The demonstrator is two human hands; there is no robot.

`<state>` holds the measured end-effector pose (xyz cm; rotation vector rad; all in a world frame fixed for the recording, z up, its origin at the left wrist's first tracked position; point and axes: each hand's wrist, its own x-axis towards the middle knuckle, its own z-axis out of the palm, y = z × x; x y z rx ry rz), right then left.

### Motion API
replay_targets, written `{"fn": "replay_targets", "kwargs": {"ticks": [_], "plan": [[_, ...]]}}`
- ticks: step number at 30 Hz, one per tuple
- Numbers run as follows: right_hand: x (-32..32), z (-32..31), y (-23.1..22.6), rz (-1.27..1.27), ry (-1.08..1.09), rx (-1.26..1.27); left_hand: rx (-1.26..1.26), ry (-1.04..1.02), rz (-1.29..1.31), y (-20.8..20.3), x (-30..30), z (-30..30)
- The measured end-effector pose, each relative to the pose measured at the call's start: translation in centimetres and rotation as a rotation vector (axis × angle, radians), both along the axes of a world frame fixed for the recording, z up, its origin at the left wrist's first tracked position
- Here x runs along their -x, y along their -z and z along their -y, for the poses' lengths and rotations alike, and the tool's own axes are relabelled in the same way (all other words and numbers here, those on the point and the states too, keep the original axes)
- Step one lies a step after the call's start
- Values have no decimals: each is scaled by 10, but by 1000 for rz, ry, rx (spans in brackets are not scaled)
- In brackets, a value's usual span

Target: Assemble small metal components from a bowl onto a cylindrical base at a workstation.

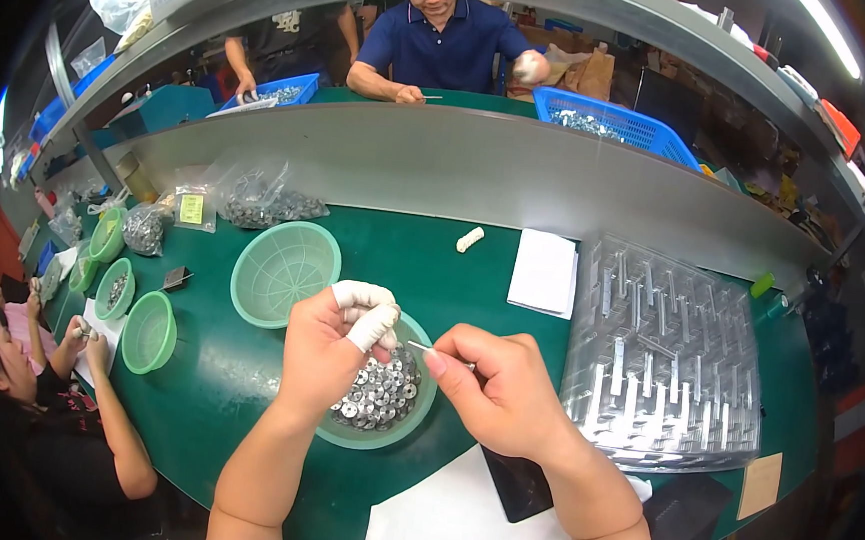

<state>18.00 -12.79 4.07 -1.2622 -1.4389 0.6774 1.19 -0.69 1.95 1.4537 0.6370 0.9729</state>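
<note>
A thin, straight, pale rod (418,346) is pinched in the right hand (499,390); the left hand (324,355) curls closed, contents hidden, above shiny roundish metal parts (375,398) in a pale-green plastic bowl (427,395).

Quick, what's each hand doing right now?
Left hand: closed in a pinch; whether it holds anything can't be told.
Right hand: closed, pinching a thin, straight, silvery rod.

This is a factory workshop: plastic bags (267,201) of metal parts crowd the green desk's (404,251) far left corner, a green basket (426,390) of washer-like pieces (375,398) stands mid-desk, clear plastic trays (662,356) fill its right end, and co-workers (433,47) handle things beyond its left and far edges.
</note>
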Motion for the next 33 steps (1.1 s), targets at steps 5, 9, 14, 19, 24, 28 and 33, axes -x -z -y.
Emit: {"fn": "replay_targets", "kwargs": {"ticks": [5, 9, 14, 19, 24, 28, 33], "plan": [[1, -5, 5, 54, 42, -1, 147, 97, 78, 4, 2, 2], [0, -7, 11, 90, 72, -7, 199, 196, 61, -4, 3, 9], [1, -8, 13, 121, 114, -54, 151, 202, 50, -3, 3, 15], [2, -7, 15, 170, 158, -74, -28, 116, 18, -1, 0, 25], [3, -7, 16, 259, 217, -159, -257, 55, -44, 4, -2, 30], [4, -8, 17, 351, 272, -186, -368, -5, -114, 5, -5, 34], [7, -10, 24, 489, 339, -221, -318, 1, -111, 9, -6, 33]]}}
